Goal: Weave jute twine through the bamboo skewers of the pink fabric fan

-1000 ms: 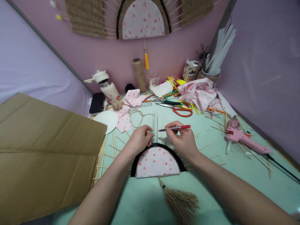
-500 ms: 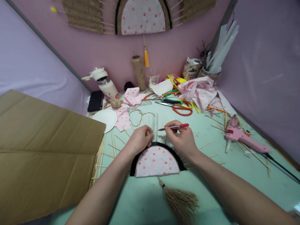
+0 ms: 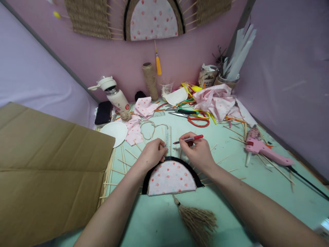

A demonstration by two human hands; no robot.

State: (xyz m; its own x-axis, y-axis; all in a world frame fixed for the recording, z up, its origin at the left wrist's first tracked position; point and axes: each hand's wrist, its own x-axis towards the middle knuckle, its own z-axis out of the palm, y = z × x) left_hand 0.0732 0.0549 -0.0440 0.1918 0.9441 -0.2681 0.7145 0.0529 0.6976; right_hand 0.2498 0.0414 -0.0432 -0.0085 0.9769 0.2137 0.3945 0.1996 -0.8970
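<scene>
A half-round piece (image 3: 172,178) covered in pink flower-print cloth lies on the table, edged with a black band (image 3: 191,168). Thin wooden sticks (image 3: 132,153) fan out from it, and a twine tassel (image 3: 197,219) hangs off its flat side. Standing out from the top of the arc is a clear ruler (image 3: 168,139). My left hand (image 3: 153,153) pinches the ruler's near end, close to the black band. In my right hand (image 3: 199,151) is a red pen (image 3: 191,139), its tip pointing left, just beside the ruler's right edge.
Cardboard (image 3: 51,171) covers the left side. Scissors (image 3: 197,120), cloth scraps (image 3: 214,101), a twine roll (image 3: 150,80) and a bottle (image 3: 117,97) stand or lie at the back. A pink glue gun (image 3: 264,149) with its cord rests on the right among loose sticks.
The whole view has shifted slightly. Both hands, the ruler and the pen keep nearly the same places relative to the half-round piece.
</scene>
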